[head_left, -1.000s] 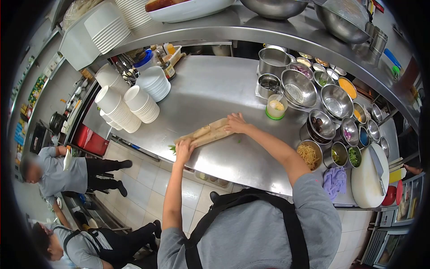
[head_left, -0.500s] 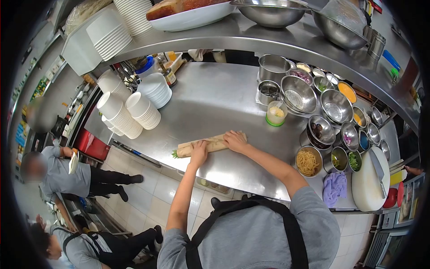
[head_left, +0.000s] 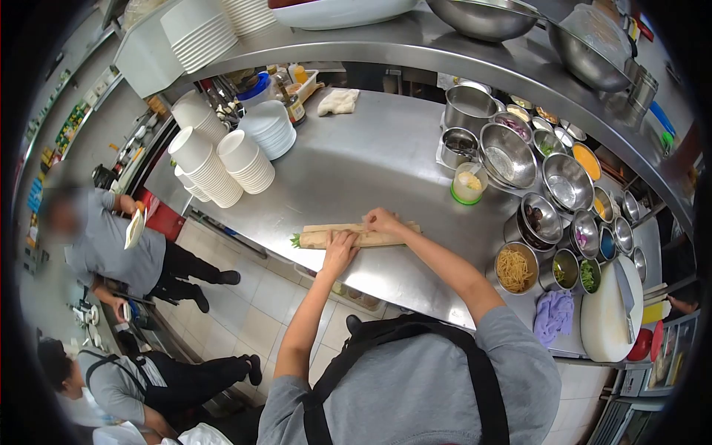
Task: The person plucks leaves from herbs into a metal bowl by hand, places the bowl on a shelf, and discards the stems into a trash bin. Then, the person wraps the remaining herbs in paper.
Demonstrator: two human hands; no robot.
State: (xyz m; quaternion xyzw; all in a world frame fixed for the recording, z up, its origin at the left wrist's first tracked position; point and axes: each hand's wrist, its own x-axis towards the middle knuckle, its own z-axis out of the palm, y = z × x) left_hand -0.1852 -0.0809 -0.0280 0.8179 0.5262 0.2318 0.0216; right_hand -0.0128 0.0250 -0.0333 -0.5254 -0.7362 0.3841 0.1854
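Observation:
A long roll in brown paper (head_left: 315, 238) lies near the front edge of the steel table (head_left: 356, 178), with green leaves (head_left: 295, 240) poking out of its left end. My left hand (head_left: 341, 248) rests over the middle of the roll, its fingers bent onto the paper. On the right part of the roll, my right hand (head_left: 383, 222) has its fingertips pinched together at the paper's upper edge. The paper under both palms is hidden.
Stacked white bowls (head_left: 248, 163) and plates (head_left: 268, 130) stand left. A white cloth (head_left: 338, 101) lies at the back. Right are metal bowls (head_left: 508, 156), a noodle pot (head_left: 513, 268), a purple cloth (head_left: 554, 315) and a knife on a round board (head_left: 604, 311). Two people are at left.
The roll now lies nearly level, and my left hand has moved right along it. My right hand has gone from lying flat to a pinch. A white cloth has appeared at the back.

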